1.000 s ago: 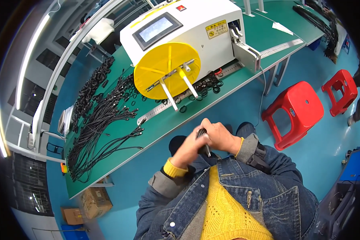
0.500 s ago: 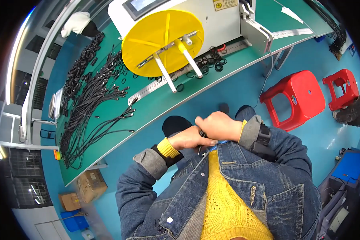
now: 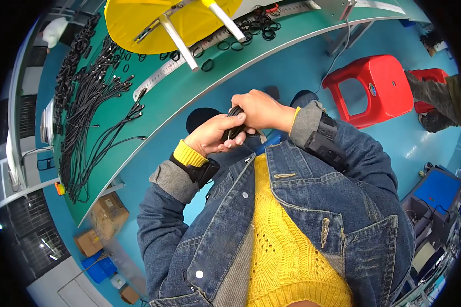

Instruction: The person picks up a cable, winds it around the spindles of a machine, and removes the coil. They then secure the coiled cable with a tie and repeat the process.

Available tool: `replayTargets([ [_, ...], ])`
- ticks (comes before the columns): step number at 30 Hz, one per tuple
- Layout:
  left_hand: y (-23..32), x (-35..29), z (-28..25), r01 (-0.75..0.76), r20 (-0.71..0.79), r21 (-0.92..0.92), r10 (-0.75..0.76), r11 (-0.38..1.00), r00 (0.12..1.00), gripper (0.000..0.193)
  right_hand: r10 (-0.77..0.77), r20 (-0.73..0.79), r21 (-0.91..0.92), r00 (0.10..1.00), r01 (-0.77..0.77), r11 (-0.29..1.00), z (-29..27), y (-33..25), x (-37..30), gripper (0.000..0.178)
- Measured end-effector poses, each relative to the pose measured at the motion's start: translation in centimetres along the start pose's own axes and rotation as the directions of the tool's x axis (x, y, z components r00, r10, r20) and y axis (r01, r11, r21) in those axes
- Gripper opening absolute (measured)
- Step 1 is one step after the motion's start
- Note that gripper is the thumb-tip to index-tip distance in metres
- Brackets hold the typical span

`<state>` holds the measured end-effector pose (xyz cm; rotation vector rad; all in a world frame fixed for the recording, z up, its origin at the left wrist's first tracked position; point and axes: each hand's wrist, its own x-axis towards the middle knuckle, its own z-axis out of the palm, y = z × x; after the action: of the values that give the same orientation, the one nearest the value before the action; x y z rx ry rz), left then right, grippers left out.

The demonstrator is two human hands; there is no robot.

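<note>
In front of my body, a small coiled bundle of black cable [image 3: 234,124] is gripped between both hands. My left hand [image 3: 212,135] is turned partly palm up, its thumb pressed on the coil and its fingers curled beneath. My right hand [image 3: 264,111] closes round the coil's right side, knuckles up. The fingers hide part of the bundle. Beyond them, on the green table [image 3: 161,105], lie many loose black cables [image 3: 89,107] and several small black rings [image 3: 236,46].
A machine's yellow disc [image 3: 138,23] with white rods overhangs the table edge, beside a steel ruler [image 3: 159,79]. To the right stand a red stool [image 3: 376,92] and another person's leg [image 3: 435,94]. Cardboard boxes [image 3: 110,215] sit on the floor at left.
My hands have moved up and left in view, and the left palm has turned upward, so the black coil shows. The table and machine have shifted up and left in the picture.
</note>
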<state>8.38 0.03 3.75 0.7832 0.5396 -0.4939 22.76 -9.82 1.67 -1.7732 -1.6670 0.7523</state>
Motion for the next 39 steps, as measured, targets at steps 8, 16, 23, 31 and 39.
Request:
replayTargets([
  [8,-1.5,0.2,-0.8,-0.127,0.05,0.206,0.119,0.97,0.992,0.028,-0.079,0.011,0.078,0.997,0.078,0.994,1.0,1.0,-0.6,0.017],
  [16,-2.1,0.1,1.5,0.01,-0.181,0.371,0.062,0.929,0.982,0.012,-0.147,-0.072,-0.04,0.986,0.145,0.989,2.5,0.6,-1.5,0.02],
  [23,-2.8,0.3,1.8,-0.182,-0.263,0.066,0.193,0.981,0.945,0.007,-0.091,0.081,-0.005,0.993,0.092,0.996,-0.6,-0.5,-0.4,0.022],
  [31,-1.7,-1.2,1.5,-0.383,-0.352,0.073,0.383,0.921,0.854,0.007,-0.191,-0.492,-0.338,0.849,0.016,0.941,-5.1,2.8,5.6,0.014],
  [39,-0.7,-0.6,2.8,-0.673,-0.422,0.241,0.7,0.699,0.576,0.012,-0.03,-0.296,0.484,0.955,0.177,0.857,-2.7,-0.5,2.1,0.011],
])
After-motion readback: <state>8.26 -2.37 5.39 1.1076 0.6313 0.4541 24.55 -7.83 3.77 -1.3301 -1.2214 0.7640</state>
